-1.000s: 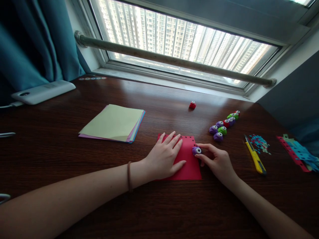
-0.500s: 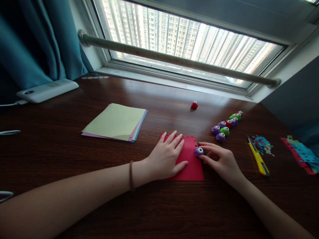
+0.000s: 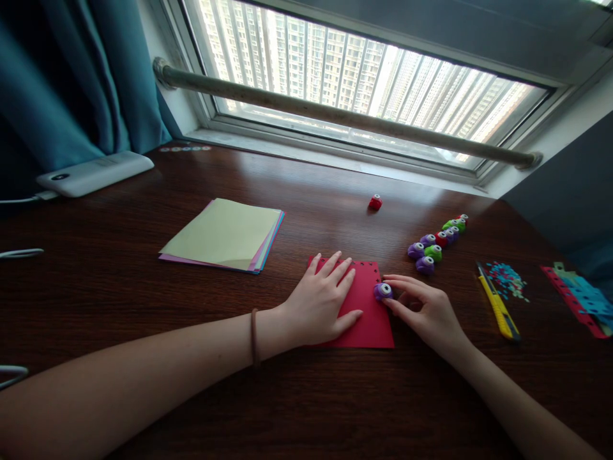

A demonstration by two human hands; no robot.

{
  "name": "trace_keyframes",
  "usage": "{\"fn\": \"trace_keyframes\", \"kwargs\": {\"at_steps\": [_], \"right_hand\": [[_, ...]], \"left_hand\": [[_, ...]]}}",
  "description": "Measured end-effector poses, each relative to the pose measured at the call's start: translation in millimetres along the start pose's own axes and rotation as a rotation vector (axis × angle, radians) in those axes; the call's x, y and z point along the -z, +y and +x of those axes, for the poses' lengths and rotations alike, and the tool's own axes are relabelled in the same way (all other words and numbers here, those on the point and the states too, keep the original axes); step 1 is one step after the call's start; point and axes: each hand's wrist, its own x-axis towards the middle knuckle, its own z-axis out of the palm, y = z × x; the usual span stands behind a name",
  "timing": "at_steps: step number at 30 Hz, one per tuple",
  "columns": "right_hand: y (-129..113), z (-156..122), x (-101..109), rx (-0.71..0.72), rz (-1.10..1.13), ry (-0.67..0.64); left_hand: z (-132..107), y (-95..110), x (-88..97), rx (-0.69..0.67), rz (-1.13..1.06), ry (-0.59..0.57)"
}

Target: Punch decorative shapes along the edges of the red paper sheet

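Flat on a sheet of red paper (image 3: pixel 366 326) lies my left hand (image 3: pixel 323 300), its fingers spread. Small punched holes run along the sheet's far edge and the upper part of its right edge. At that right edge sits a purple craft punch (image 3: pixel 382 292) with a white top. Thumb and fingers of my right hand (image 3: pixel 424 306) grip the punch from its right side. Whether the paper is inside the punch's slot I cannot tell.
Several coloured craft punches (image 3: pixel 432 253) stand to the right, and a red one (image 3: pixel 375 202) sits farther back. Beyond my right hand are a yellow utility knife (image 3: pixel 499 306), paper bits (image 3: pixel 507 279) and punched strips (image 3: pixel 582 297). A paper stack (image 3: pixel 223 233) lies left; a white device (image 3: pixel 96 174) behind.
Both hands, the paper and the purple punch keep their places. The whole view has shifted very slightly.
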Motion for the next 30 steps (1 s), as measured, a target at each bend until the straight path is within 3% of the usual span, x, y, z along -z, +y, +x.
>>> {"fn": "trace_keyframes", "kwargs": {"at_steps": [9,16,22,26,30], "right_hand": [[0.2,-0.7,1.0,-0.036,0.053,-0.005],[-3.9,-0.9,2.4,-0.245,0.248,-0.027],[0.9,0.9,5.1,-0.126,0.187,0.104],[6.8,2.9,5.3,-0.049,0.186,0.014],[10.3,3.9,2.9,-0.009,0.219,-0.033]], "left_hand": [[0.2,1.5,0.7,0.0,0.022,0.012],[-1.3,6.2,9.7,-0.079,0.136,0.11],[-4.6,15.4,11.8,-0.121,0.156,0.134],[-7.8,19.6,5.0,-0.077,0.099,0.029],[-9.3,20.4,1.4,-0.066,0.048,0.004]]}}
